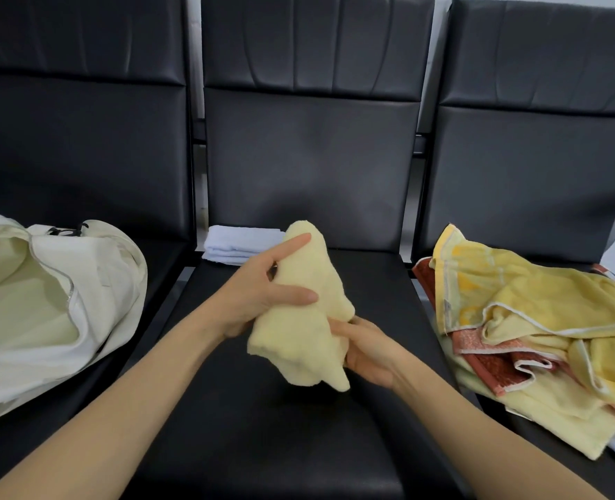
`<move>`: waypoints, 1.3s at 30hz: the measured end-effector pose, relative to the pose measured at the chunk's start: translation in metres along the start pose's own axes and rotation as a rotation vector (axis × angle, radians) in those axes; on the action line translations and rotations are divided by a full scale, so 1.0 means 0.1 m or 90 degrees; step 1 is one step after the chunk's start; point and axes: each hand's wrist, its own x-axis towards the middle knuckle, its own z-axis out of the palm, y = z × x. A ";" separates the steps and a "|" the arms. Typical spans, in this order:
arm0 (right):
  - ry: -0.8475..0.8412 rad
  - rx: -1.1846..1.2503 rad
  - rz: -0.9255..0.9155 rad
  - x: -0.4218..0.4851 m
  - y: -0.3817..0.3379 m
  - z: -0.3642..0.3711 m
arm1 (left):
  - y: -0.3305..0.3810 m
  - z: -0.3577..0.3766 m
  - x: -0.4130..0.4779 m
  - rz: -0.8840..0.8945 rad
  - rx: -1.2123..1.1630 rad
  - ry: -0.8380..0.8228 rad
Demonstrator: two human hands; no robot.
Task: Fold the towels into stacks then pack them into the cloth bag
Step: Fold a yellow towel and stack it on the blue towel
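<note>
On the left seat your cloth bag point(82, 301) lies open. A folded white towel point(241, 243) sits at the back of the middle seat point(299, 445). Your left hand point(259, 294) holds the soft yellow towel point(309, 319) above that seat, thumb and fingers curled round it. Your right hand point(371, 351) grips its lower part. A messy towel pile point(533, 319) lies on the right seat.

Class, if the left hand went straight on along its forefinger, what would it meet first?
The towel the left hand holds; past that, probably the middle chair's back, though depth is unclear.
</note>
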 end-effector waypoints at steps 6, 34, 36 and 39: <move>0.095 0.011 -0.100 -0.03 -0.22 -0.06 | 0.02 -0.32 0.02 -0.074 -0.124 0.091; 0.124 -0.130 -0.135 -0.19 -0.42 0.08 | -0.16 -0.37 0.08 -0.202 -0.055 0.067; 0.113 -0.150 -0.137 -0.20 -0.43 0.05 | -0.16 -0.38 0.07 -0.201 -0.046 0.057; 0.123 -0.275 -0.156 -0.19 -0.42 0.00 | -0.19 -0.34 0.08 -0.180 -0.003 0.067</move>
